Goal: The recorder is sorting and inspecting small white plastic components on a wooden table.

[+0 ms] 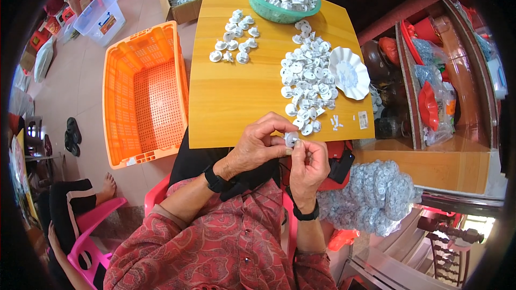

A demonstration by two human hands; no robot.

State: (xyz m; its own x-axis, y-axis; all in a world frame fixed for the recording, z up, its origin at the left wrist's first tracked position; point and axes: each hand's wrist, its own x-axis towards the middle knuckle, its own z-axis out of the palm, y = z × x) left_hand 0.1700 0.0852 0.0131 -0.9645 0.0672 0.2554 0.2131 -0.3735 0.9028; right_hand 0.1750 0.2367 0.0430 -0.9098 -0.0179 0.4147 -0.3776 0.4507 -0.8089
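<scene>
Two hands noted, meeting at approx. 6 o'clock edge of yellow table [226,102]. L hand [260,142]: forearm in from 7 o'clock, forefinger arched over, thumb below, tips pinching small white part [291,138]. R hand [312,166]: forearm up from 6 o'clock, fingers curled in, thumb & forefinger tips at part's 4 o'clock side; can't tell if they grip the part itself or a separate small bit. Black bands [217,180] on both wrists.

Dirs. below taken from held part. Main pile [309,70] of similar pcs. at 12–1 o'clock; smaller group [236,37] at 11. Green basin [269,12], heaped w/ same, at 12. White wavy-edged dish [361,88] at 1–2; pale contents too small to ID. Few small white sticks [336,123] at 2–3. Orange crate [115,86] on floor, 9–10. Clear bag [376,198] at 4, individual contents hard to make out.

Obscured: part's underside & edges, covered by fingertips; R palm, turned from view. Second person [70,225] at 8 o'clock, cut off by dark rim, leg, bare foot & part of arm visible.
</scene>
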